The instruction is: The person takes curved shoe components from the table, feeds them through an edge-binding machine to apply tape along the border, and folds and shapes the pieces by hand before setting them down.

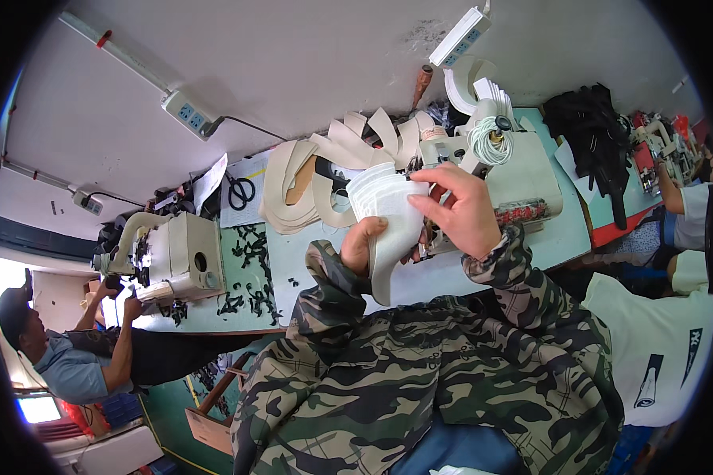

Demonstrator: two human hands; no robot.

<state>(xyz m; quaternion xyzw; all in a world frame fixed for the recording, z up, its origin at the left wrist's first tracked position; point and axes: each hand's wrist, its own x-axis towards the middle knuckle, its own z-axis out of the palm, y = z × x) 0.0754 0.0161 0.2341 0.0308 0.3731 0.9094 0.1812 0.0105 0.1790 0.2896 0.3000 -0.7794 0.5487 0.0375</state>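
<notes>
A fanned stack of curved white fabric pieces (394, 218) is held up in front of my chest. Gripping its left side is my left hand (361, 244), with the thumb lying across the top piece. At the stack's upper right edge, my right hand (466, 212) has its thumb and fingertips closed on the white pieces. Directly behind them stands a cream sewing machine (535, 170), partly hidden by my right hand. A coil of pale cord (491, 146) hangs on it.
Beige curved pieces (289, 190) lie on the table left of the machine, near black scissors (241, 192) and black scraps (249, 245). A co-worker (87, 360) works at another sewing machine (178, 257) on the left. Black fabric (590, 138) and other people are to the right.
</notes>
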